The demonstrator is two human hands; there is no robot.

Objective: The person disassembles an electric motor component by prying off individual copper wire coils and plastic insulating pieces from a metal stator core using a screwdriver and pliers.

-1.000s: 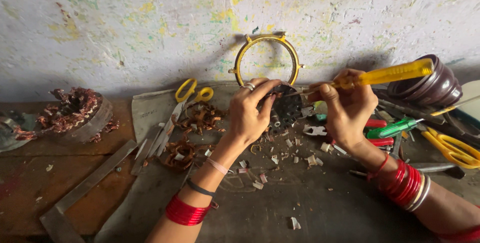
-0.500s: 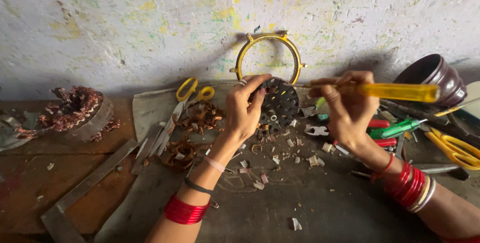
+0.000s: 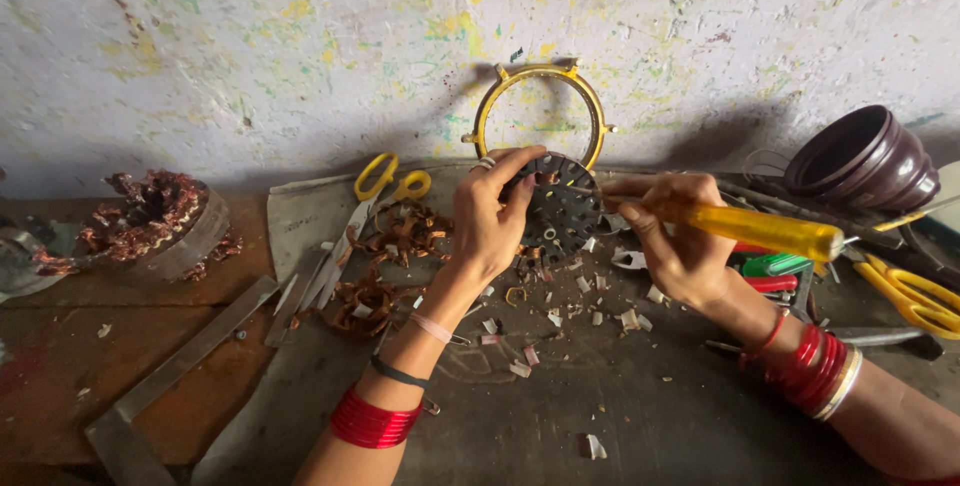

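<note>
My left hand grips a round dark metal motor core with slots round its rim, holding it tilted above the bench. My right hand is closed round the yellow handle of a screwdriver, whose shaft points left onto the core's face. Both wrists carry red bangles. Small pale scraps lie scattered on the dark mat below the core.
A yellow metal ring leans on the paint-flecked wall. Yellow-handled scissors and tangled copper wire lie left of my hands. Another wound core sits far left; dark bowls, more scissors and tools lie right.
The screwdriver's handle has swung down from pointing up-right to nearly level, and its tip has moved onto the core. My left hand has turned the core's face toward me.
</note>
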